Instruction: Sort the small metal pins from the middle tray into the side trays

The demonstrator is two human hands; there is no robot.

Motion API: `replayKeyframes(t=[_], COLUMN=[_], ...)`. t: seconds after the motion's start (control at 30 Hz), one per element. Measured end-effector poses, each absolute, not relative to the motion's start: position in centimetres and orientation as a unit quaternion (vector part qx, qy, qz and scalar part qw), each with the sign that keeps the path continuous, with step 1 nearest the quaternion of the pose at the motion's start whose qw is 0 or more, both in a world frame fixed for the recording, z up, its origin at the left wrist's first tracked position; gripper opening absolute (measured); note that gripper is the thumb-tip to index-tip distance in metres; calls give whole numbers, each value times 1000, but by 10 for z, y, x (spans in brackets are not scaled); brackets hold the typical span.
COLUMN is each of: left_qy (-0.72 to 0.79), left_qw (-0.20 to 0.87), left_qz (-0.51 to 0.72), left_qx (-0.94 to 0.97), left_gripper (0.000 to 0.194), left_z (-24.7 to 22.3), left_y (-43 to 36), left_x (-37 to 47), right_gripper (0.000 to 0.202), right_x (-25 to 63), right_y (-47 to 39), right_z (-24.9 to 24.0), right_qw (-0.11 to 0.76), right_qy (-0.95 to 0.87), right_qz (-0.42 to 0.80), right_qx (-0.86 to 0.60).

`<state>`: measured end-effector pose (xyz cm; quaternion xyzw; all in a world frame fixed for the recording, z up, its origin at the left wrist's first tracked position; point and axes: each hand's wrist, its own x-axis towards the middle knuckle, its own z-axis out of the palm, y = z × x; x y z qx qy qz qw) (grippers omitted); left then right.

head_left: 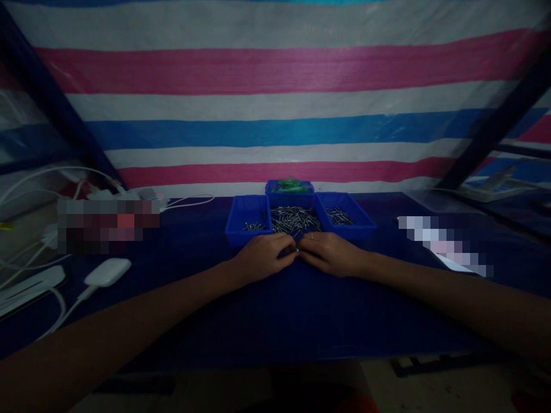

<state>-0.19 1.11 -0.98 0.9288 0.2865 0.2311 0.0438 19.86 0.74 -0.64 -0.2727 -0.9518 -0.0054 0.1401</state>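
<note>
With left hand (pixel 267 253), pinches a small silvery metal piece (pixel 297 250), just in front of a heap of slender silvery metal pins (pixel 295 218); cannot tell the grip of right hand (pixel 328 252), curled alongside. Could lose it in the heap through a slipping pinch, given dim light.

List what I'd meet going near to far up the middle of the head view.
Left hand and right hand side by side → heap of metal pieces → rear blue bin → striped sheet.
</note>
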Motion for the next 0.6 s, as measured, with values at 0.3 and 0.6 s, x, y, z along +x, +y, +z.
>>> replayKeyframes(t=[0.3,0.6], left_qy=[265,264], left_qw=[71,106], left_qz=[219,232], left_qx=[936,930], left_gripper=[11,7], left_z=[-2,-2], left_y=[2,-3], left_x=[3,-4], right_gripper=[19,18], right_x=[203,205], right_y=[6,-6], right_z=[-9,-1], right_qw=[187,215], right_qy=[-946,-929], right_qz=[44,90], right_qx=[-259,-286])
